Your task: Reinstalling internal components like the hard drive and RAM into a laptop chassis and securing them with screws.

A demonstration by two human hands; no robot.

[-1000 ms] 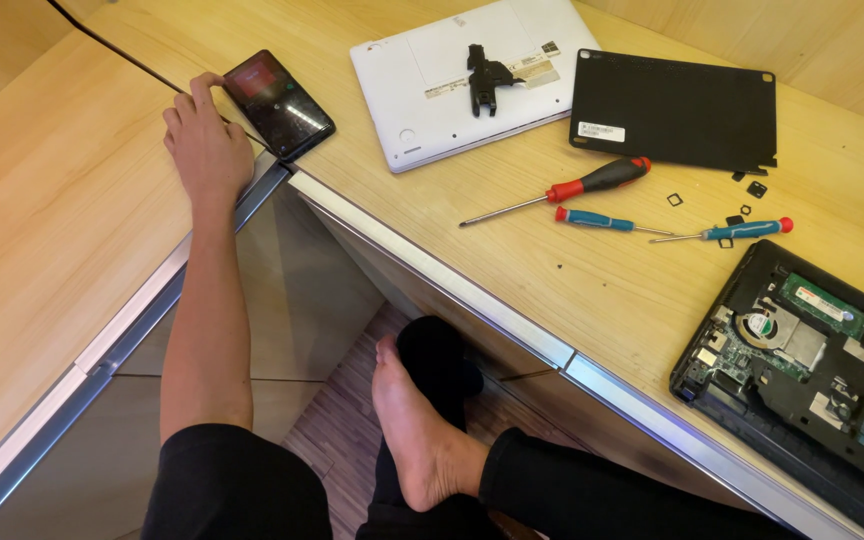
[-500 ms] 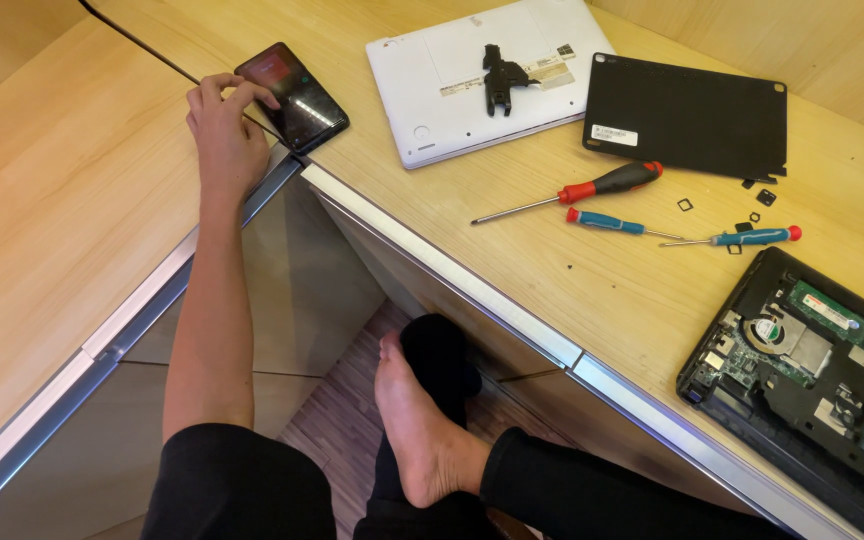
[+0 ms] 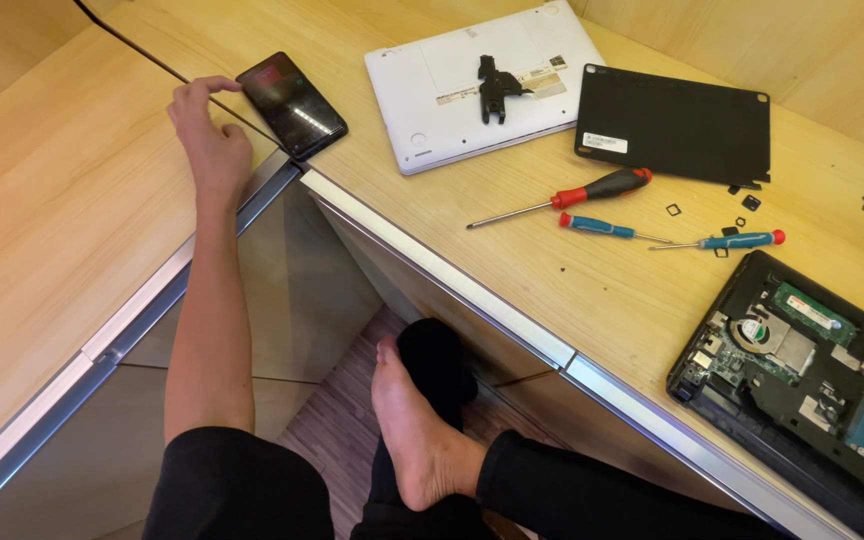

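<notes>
left hand (image 3: 207, 130) loosely open, fingertips by black phone (image 3: 290, 104) edge, holding nothing; right hand not visible.

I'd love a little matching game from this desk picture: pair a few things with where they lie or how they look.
Things:
1. smartphone
2. red-handled screwdriver
3. opened laptop
4. black panel

Descriptions:
A. circuit board and fan exposed, lower right
B. beside the white laptop, far side of the desk
C. at the left hand fingertips
D. just above the blue-handled screwdrivers

Pairs: 1-C, 2-D, 3-A, 4-B
</notes>
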